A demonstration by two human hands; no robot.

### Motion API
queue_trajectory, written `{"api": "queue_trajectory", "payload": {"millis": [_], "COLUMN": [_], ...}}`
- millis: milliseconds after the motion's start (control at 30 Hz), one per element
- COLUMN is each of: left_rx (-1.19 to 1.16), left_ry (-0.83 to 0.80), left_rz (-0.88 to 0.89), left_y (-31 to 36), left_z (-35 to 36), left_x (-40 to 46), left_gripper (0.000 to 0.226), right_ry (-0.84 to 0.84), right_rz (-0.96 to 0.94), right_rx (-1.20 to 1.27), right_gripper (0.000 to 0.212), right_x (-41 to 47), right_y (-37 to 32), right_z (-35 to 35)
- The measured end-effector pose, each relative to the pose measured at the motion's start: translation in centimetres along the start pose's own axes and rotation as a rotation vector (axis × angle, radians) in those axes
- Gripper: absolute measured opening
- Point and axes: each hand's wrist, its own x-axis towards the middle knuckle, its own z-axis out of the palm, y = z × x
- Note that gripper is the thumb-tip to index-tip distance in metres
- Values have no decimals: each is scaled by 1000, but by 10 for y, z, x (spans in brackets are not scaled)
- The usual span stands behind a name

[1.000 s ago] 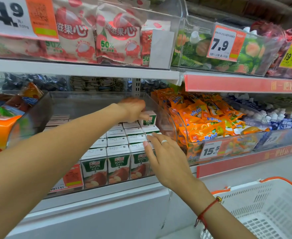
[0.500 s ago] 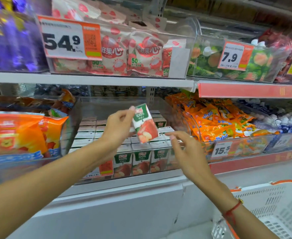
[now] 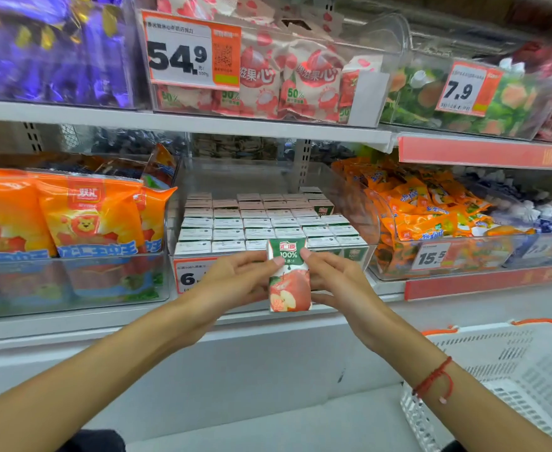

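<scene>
A small green and white apple juice carton [image 3: 289, 278] with a red apple picture is held upright in front of the middle shelf. My left hand [image 3: 235, 282] grips its left side with thumb and fingers. Its right side is gripped by my right hand [image 3: 336, 282], which wears a red string at the wrist. Behind them a clear bin [image 3: 362, 203] holds several rows of the same juice cartons [image 3: 251, 220], seen mostly from the top.
A white shopping basket [image 3: 509, 380] with orange handles sits at the lower right. Orange snack bags [image 3: 82, 216] fill the bin to the left, orange candy packets [image 3: 424, 210] the bin to the right. An upper shelf [image 3: 183, 120] carries bagged goods and price tags.
My left hand lifted one carton out of the bin and brought it down and toward me. My right hand left the bin's front and now grips the carton too.
</scene>
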Motion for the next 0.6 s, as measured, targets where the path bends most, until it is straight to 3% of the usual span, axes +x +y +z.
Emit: {"api": "queue_trajectory", "payload": {"millis": [167, 367, 500, 600], "left_rx": [0, -72, -80, -71], "left_ry": [4, 117, 130, 155], "left_rz": [10, 92, 129, 147], "left_y": [-8, -7, -8, -9], "left_z": [-5, -5, -9, -11], "left_x": [-1, 3, 7, 9], "left_gripper": [16, 27, 12, 19], "right_ry": [-24, -221, -253, -229], "right_rz": [58, 48, 17, -6], "right_rx": [24, 54, 40, 36], "right_gripper": [31, 25, 26, 25], "right_x": [3, 4, 4, 2], "right_y": [2, 3, 4, 4], "right_z": [1, -3, -3, -4]}}
